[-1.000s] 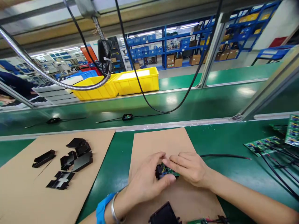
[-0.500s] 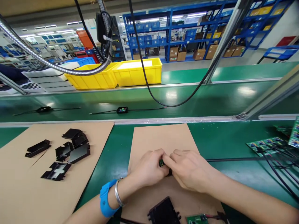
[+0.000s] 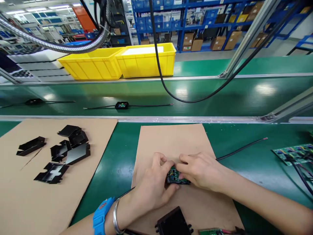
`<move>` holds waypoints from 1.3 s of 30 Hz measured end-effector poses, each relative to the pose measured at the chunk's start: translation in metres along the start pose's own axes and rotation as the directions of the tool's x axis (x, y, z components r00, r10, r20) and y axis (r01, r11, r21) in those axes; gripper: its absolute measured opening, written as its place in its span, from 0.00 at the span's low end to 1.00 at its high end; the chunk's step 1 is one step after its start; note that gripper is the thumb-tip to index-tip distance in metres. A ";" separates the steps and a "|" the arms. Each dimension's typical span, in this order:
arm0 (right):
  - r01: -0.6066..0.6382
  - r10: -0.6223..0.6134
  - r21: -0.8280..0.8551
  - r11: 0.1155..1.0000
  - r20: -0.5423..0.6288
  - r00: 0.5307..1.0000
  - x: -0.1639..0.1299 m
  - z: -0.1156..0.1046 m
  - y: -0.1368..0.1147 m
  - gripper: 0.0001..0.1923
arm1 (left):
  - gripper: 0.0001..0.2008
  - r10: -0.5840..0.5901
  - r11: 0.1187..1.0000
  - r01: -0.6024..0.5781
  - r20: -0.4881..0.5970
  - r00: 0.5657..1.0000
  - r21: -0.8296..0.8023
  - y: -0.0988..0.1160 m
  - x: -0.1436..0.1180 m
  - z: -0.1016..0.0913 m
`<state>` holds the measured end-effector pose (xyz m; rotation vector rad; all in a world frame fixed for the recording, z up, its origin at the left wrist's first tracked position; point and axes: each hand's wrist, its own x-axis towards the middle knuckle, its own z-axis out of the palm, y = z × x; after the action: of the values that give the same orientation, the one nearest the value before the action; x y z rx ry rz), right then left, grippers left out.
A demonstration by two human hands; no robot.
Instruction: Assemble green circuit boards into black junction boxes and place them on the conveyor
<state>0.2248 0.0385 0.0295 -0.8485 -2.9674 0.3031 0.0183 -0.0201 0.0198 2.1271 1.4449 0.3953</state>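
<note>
Far left: tan cardboard sheet (image 3: 22, 195), flat and matte, lying on the green bench mat (image 3: 244, 169). On it a loose cluster of black plastic covers (image 3: 63, 150), thin, angular and glossy, some overlapping, one (image 3: 30, 146) lying apart to the left.

Behind, beyond a metal rail: green conveyor belt (image 3: 207, 98), shiny, carrying a small black module with wire leads (image 3: 121, 105) and a second one (image 3: 33, 101) further left. Past the belt, two yellow plastic bins (image 3: 144, 60) standing side by side. A ribbed metal hose (image 3: 56, 47) and a black cable (image 3: 171, 94) hang across the view above the belt.

Centre: second cardboard sheet (image 3: 176, 140). Left hand (image 3: 154, 187) rests on it, wrist bearing a blue band (image 3: 100, 215) and a metal bangle (image 3: 115, 218); fingers curled, thumb low, gripping the left end of a small green circuit board (image 3: 176, 175) seated in a black housing. The board sits on the sheet's middle, between both hands.

Right hand (image 3: 202, 171) lies knuckles-up, fingers bent narrow, fingertips pinching the board's right edge and top. A thin black wire (image 3: 241, 148) runs out from behind this hand across the mat.

Bottom edge: black plastic housing (image 3: 173, 223), ribbed, near the left wrist.

Far right: green circuit boards with wires (image 3: 292, 153) on the mat.
</note>
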 end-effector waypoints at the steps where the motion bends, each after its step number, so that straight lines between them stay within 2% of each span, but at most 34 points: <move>1: -0.002 0.002 0.000 1.000 0.000 1.000 0.001 0.001 0.000 0.06 | 0.23 0.000 1.000 0.000 0.009 1.000 -0.028 -0.002 0.001 -0.001; 5: -0.012 0.011 -0.024 1.000 -0.012 1.000 0.001 0.005 -0.006 0.06 | 0.24 0.015 0.994 -0.005 0.086 0.996 -0.113 -0.008 0.007 -0.005; 9: -0.015 0.015 -0.022 1.000 -0.010 1.000 -0.003 0.006 -0.011 0.06 | 0.26 0.017 0.994 -0.009 0.074 0.997 -0.110 -0.009 0.007 -0.001; 13: -0.088 0.088 -0.018 0.996 -0.001 0.996 -0.002 0.009 -0.015 0.03 | 0.26 0.000 0.996 0.006 0.069 0.998 -0.086 -0.007 0.005 0.000; 18: -0.127 0.126 0.078 0.989 0.014 0.992 0.002 0.012 -0.016 0.06 | 0.28 0.012 0.986 0.014 0.157 0.988 -0.164 -0.013 0.006 -0.020; 19: -0.132 0.132 0.095 0.987 0.014 0.991 0.002 0.013 -0.015 0.06 | 0.26 -0.001 0.987 0.030 0.181 0.984 -0.159 -0.016 0.005 -0.025; 21: -0.138 0.137 0.135 0.981 0.015 0.990 0.002 0.015 -0.014 0.08 | 0.15 -0.023 0.994 0.045 0.216 0.976 -0.097 -0.018 0.003 -0.033; 23: -0.146 0.144 0.168 0.975 0.021 0.989 0.003 0.016 -0.013 0.08 | 0.06 0.009 1.000 -0.015 0.228 0.974 0.024 -0.016 0.001 -0.034; 26: -0.155 0.152 0.196 0.968 0.033 0.988 0.004 0.016 -0.013 0.07 | 0.10 0.075 0.956 -0.128 0.201 0.977 0.265 -0.004 -0.002 -0.027; 28: -0.153 0.150 0.211 0.966 0.029 0.988 0.005 0.014 -0.013 0.06 | 0.11 0.080 0.918 -0.145 0.184 0.980 0.369 0.006 -0.002 -0.020; 31: -0.154 0.156 0.227 0.962 0.009 0.988 0.003 0.014 -0.013 0.04 | 0.11 0.026 0.922 -0.088 0.168 0.986 0.378 0.013 -0.001 -0.012; 34: -0.137 0.148 0.220 0.966 -0.030 0.989 0.001 0.018 -0.012 0.05 | 0.11 -0.056 0.917 -0.014 0.164 0.985 0.398 0.008 -0.002 -0.009; 39: -0.074 0.098 0.143 0.987 -0.170 0.981 0.001 0.026 -0.011 0.04 | 0.11 -0.147 0.887 0.030 0.219 0.965 0.461 -0.001 -0.001 -0.008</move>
<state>0.2163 0.0253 0.0063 -0.9367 -2.7174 0.4055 0.0130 -0.0191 0.0259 2.3461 1.5907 -0.2717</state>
